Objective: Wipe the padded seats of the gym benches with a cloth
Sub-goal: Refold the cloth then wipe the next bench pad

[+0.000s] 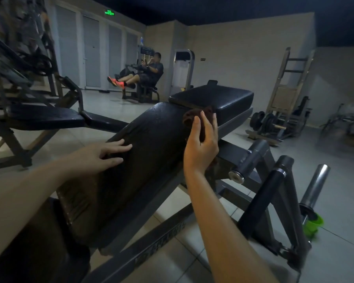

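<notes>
My left hand (102, 154) lies flat on the long back pad (151, 135) of the bench, fingers straight and spread a little, holding nothing. My right hand (202, 144) is at the pad's far right edge, gripping a dark reddish cloth (189, 117) between the thumb and nearly straight fingers; the cloth bunches out above my thumb and lies against the pad's top end. Just beyond that end sits the black seat pad (219, 97), level and separate from the back pad. Right of the back pad, a steel weight peg (247, 162) juts from the frame, and farther right a green container (313, 223) stands on the tiled floor. Left of the pad is another bench's black cushion (47, 117). Far behind the pad, a person (149, 72) sits on a machine.
</notes>
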A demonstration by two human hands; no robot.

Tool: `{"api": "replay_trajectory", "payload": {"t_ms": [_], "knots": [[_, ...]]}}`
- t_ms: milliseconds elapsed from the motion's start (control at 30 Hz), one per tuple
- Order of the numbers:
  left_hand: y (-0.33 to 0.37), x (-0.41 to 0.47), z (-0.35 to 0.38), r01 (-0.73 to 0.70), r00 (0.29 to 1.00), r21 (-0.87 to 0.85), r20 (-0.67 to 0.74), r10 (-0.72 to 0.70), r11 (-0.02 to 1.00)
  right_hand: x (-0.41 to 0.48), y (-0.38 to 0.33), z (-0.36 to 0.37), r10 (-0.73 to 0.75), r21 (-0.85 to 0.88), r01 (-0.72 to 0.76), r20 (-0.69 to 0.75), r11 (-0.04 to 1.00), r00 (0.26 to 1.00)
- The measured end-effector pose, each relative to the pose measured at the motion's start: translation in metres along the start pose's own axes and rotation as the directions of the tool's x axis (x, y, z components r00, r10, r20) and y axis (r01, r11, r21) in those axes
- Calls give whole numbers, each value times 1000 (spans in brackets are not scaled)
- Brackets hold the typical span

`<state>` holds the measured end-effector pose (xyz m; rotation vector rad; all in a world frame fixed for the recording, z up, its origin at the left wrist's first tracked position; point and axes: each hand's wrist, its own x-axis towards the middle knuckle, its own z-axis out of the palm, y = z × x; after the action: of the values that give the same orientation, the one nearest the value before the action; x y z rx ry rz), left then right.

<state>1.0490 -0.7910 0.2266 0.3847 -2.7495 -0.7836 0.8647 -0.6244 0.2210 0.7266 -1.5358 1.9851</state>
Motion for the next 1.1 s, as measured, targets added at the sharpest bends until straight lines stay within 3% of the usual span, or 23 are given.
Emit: {"api": "replay_trajectory", "payload": {"t_ms": [300, 467, 667, 833, 1100], "knots": [[1, -1, 2, 24, 1000, -13, 18, -24, 1000, -74, 1, 10, 25, 48, -22, -52, 999, 998], [6, -5, 1, 32, 999, -13, -1, -32, 999, -132, -10, 4, 3, 40, -6, 74, 999, 997], [14, -10, 1, 70, 997, 45, 18, -71, 997, -58, -29, 13, 144, -9, -144, 27, 990, 989], [21, -15, 6, 77, 997, 130, -25, -74, 989, -23, -20, 11, 150, -46, -148, 34, 988, 988], [9, -9, 3, 50, 999, 121, 2, -51, 991, -98, -20, 18, 51, 8, -51, -3, 999, 999]]}}
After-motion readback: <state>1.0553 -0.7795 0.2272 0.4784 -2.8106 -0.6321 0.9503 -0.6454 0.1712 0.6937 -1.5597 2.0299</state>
